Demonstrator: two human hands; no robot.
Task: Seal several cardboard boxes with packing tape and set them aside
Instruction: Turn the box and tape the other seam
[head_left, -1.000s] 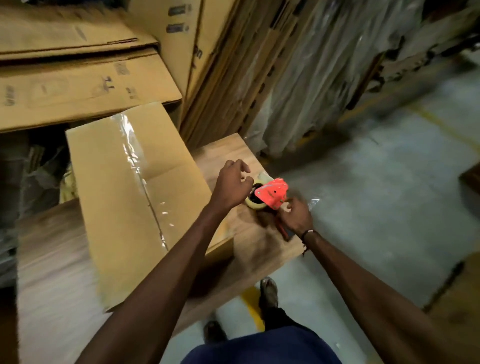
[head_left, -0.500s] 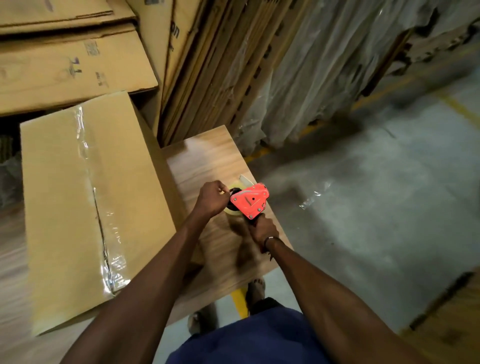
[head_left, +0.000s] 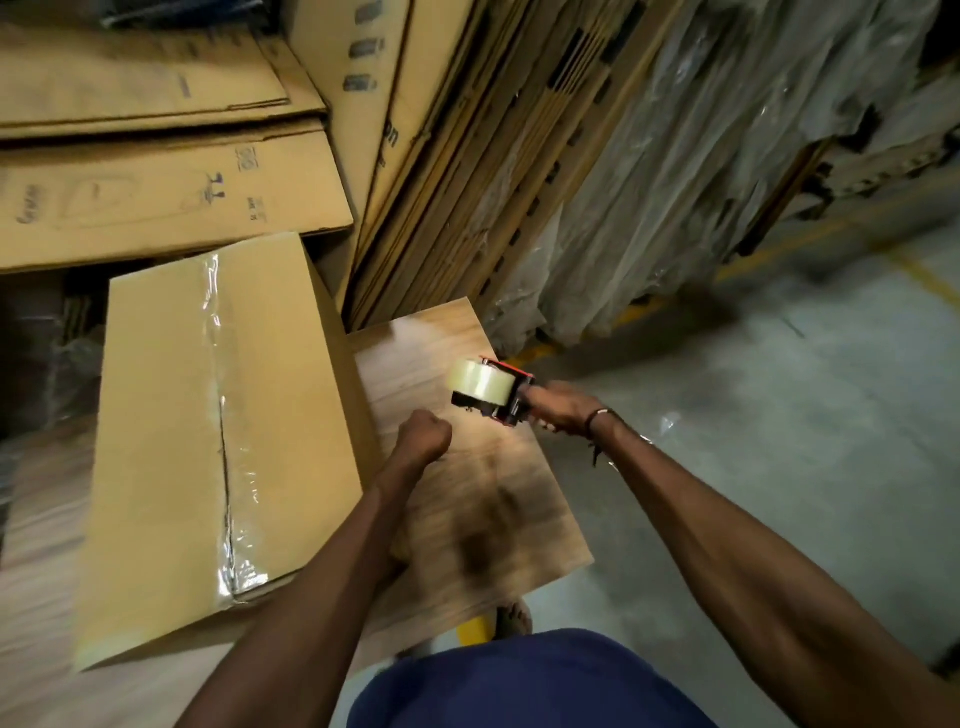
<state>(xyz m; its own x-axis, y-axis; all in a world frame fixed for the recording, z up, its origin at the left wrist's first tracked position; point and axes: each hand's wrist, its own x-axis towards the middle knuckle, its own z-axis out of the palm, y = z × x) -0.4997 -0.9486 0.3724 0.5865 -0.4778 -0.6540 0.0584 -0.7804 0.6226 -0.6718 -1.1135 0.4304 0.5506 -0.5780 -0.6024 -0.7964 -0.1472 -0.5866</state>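
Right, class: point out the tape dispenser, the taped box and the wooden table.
tape dispenser (head_left: 483, 387), head view, on its tape roll
taped box (head_left: 156, 415), head view, top flap
wooden table (head_left: 493, 493), head view, bare top

Tan box (head_left: 171, 415), red tape dispenser (head_left: 506, 387), wood-grain table (head_left: 467, 493).

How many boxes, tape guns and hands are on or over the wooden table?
Taped cardboard box: 1
Tape dispenser: 1
Hands: 2, left hand and right hand
Total: 4
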